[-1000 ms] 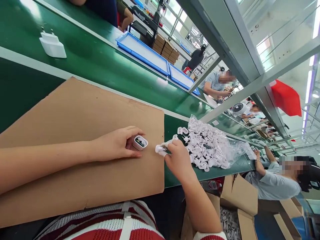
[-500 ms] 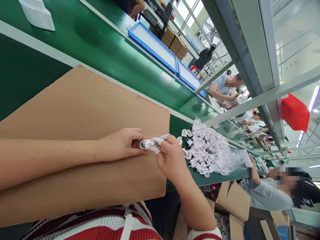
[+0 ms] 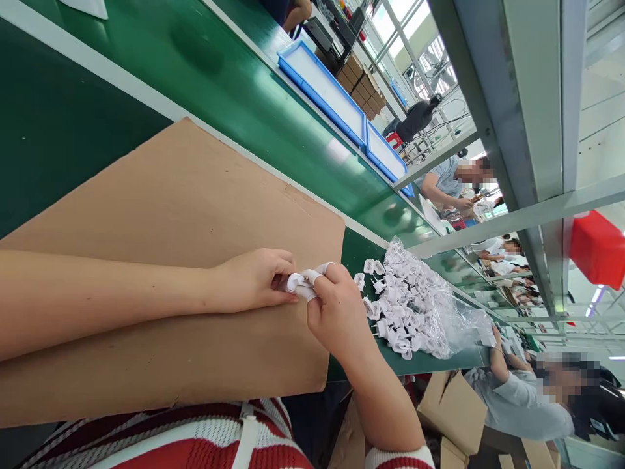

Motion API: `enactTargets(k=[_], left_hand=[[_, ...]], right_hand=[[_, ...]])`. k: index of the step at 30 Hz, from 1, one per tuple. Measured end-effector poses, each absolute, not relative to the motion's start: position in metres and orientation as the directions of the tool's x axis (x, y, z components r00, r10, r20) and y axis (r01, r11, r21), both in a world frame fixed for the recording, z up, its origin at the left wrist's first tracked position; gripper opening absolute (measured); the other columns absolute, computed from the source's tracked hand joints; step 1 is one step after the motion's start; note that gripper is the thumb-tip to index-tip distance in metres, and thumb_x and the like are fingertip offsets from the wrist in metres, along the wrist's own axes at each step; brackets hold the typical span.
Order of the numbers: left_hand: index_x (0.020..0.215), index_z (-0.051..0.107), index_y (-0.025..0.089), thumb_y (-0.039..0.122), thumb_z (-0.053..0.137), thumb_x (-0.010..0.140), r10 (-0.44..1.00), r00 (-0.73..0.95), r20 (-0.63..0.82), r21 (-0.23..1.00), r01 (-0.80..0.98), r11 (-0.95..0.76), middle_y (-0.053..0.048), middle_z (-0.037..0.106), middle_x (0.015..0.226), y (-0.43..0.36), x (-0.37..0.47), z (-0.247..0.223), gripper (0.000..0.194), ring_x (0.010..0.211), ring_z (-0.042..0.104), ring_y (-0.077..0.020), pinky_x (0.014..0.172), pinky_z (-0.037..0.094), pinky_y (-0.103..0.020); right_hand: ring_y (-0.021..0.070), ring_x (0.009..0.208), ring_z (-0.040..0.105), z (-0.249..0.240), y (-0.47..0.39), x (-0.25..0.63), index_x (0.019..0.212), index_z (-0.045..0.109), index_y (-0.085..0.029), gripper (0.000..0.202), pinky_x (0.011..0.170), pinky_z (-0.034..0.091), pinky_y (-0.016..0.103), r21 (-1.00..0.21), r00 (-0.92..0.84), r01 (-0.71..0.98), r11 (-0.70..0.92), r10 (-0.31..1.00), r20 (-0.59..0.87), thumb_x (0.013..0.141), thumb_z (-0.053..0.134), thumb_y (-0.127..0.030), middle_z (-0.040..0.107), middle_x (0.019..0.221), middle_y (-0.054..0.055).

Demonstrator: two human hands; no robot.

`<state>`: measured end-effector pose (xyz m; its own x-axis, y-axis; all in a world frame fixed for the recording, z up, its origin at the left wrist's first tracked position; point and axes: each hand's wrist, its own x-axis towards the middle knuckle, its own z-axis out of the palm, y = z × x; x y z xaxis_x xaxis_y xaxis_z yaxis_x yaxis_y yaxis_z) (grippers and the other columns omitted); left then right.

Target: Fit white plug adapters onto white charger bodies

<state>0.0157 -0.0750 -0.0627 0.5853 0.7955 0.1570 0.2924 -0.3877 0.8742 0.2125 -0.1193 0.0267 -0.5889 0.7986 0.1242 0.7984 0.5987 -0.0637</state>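
My left hand (image 3: 258, 278) is closed, thumb and fingers pinching a small white plug casing (image 3: 294, 282) above the cardboard sheet. Opposite it, my right hand (image 3: 340, 309), with white covers on several fingertips, pinches at the same spot and grips a white plug cover pressed against the casing. Fingers hide most of both parts, so I cannot tell whether they are fully joined. Just right of my right hand lies a heap of loose white plug covers (image 3: 398, 309), some with metal pins showing, partly inside a clear plastic bag (image 3: 456, 319).
Brown cardboard (image 3: 195, 195) lies under my hands on the green table. Beyond it runs a green conveyor belt (image 3: 234, 111), with blue-rimmed trays (image 3: 322, 85) along its far side. A co-worker (image 3: 517, 397) sits at right near an open carton (image 3: 452, 410). A metal frame (image 3: 527, 208) crosses overhead.
The white cover in my right hand has moved against the casing in my left; the casing's open end, with green and yellow inside, no longer shows. The camera view has shifted slightly.
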Motion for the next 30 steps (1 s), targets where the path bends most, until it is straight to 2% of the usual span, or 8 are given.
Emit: enactTargets(k=[6,13,22,27,30], left_hand=[[0.074,0.066,0.019,0.053,0.066,0.086,0.798,0.586,0.142,0.873,0.306,-0.380,-0.004,0.064,0.088,-0.074,0.017,-0.064,0.035,0.074,0.060,-0.0172,0.069,0.044,-0.031],[0.076,0.068,0.019,0.053,0.067,0.085,0.799,0.589,0.123,0.883,0.302,-0.358,-0.004,0.065,0.089,-0.075,0.016,-0.063,0.035,0.073,0.060,-0.0171,0.067,0.044,-0.031],[0.073,0.067,0.020,0.054,0.067,0.086,0.799,0.585,0.138,0.891,0.279,-0.358,-0.004,0.064,0.086,-0.074,0.017,-0.067,0.037,0.070,0.059,-0.0164,0.065,0.043,-0.030],[0.074,0.068,0.019,0.055,0.065,0.087,0.795,0.593,0.129,0.877,0.306,-0.371,-0.004,0.063,0.086,-0.073,0.015,-0.061,0.038,0.071,0.058,-0.0164,0.066,0.044,-0.030],[0.075,0.068,0.019,0.058,0.063,0.091,0.790,0.599,0.131,0.852,0.339,-0.399,-0.003,0.061,0.081,-0.075,0.015,-0.059,0.043,0.068,0.057,-0.0159,0.065,0.044,-0.028]], right_hand=[[0.0219,0.079,0.050,0.031,-0.122,0.208,0.084,0.063,-0.021,0.023,0.065,0.040,0.035,0.038,-0.584,0.812,0.583,0.807,0.088,0.084,0.057,0.001,0.054,0.087,0.005],[0.0224,0.082,0.052,0.032,-0.125,0.214,0.086,0.065,-0.021,0.025,0.069,0.043,0.035,0.029,-0.581,0.811,0.584,0.799,0.155,0.085,0.053,0.001,0.055,0.089,0.006],[0.0220,0.081,0.050,0.030,-0.119,0.210,0.084,0.064,-0.021,0.022,0.068,0.039,0.034,0.080,-0.606,0.794,0.602,0.795,0.033,0.088,0.056,-0.001,0.056,0.089,0.006],[0.0206,0.084,0.054,0.033,-0.111,0.202,0.079,0.064,-0.021,0.018,0.068,0.039,0.031,0.041,-0.499,0.864,0.502,0.864,-0.064,0.085,0.062,-0.005,0.055,0.086,0.004],[0.0208,0.087,0.057,0.028,-0.113,0.202,0.085,0.068,-0.021,0.013,0.068,0.041,0.031,0.003,-0.421,0.907,0.422,0.906,-0.043,0.086,0.066,-0.009,0.058,0.090,0.004]])
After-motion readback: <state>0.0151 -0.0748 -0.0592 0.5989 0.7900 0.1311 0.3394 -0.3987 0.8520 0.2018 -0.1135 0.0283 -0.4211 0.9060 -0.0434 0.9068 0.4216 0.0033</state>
